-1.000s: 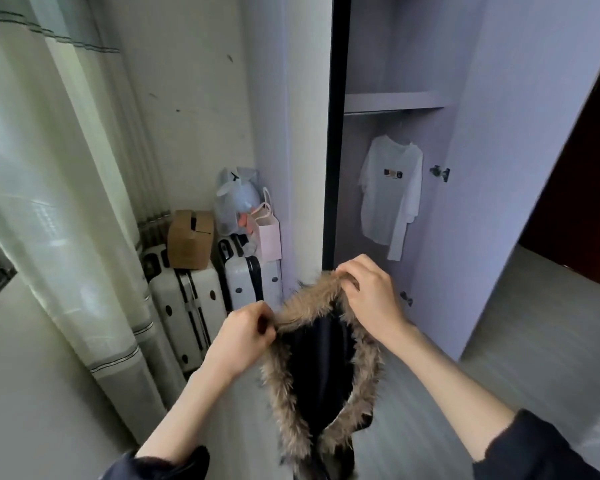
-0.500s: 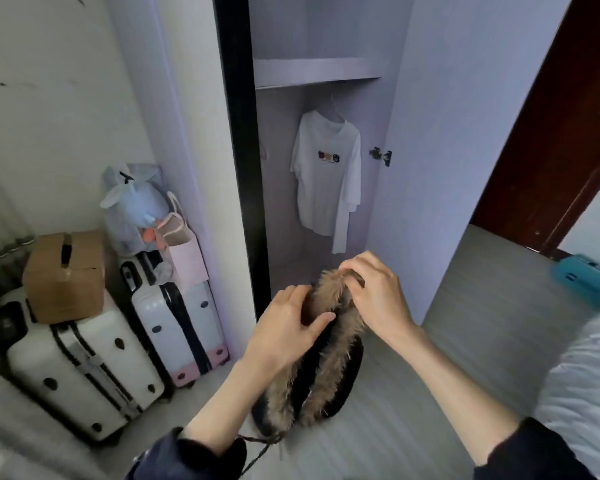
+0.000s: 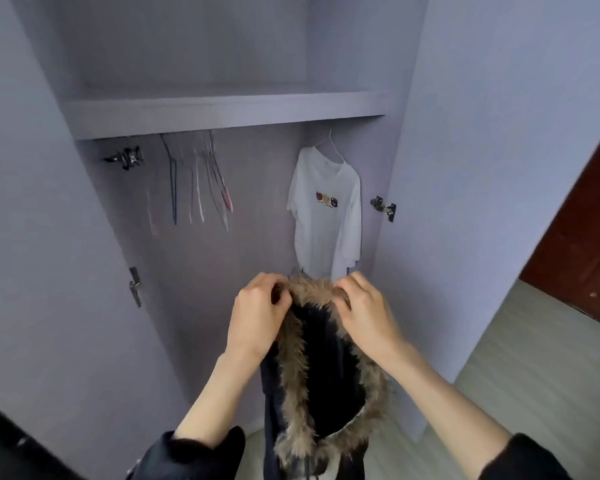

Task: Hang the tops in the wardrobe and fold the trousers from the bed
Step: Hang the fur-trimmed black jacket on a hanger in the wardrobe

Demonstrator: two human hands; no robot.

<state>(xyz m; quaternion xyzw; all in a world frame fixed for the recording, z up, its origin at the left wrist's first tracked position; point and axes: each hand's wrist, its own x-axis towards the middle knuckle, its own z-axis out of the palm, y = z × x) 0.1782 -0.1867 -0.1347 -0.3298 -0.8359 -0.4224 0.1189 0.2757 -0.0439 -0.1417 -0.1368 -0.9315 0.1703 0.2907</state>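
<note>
Fur-trimmed hood (image 3: 329, 368) of dark coat is pinched by left hand (image 3: 257, 320) and right hand (image 3: 368, 317) | lower centre | white T-shirt (image 3: 326, 216) is hung in wardrobe (image 3: 222, 109), centre right

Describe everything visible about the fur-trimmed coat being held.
The coat is dark, navy or black, its hood edged in shaggy brown fur. It hangs limp before the open wardrobe, hood opening facing the camera. The left hand and right hand pinch the fur at the top. No hanger shows in it.
</note>
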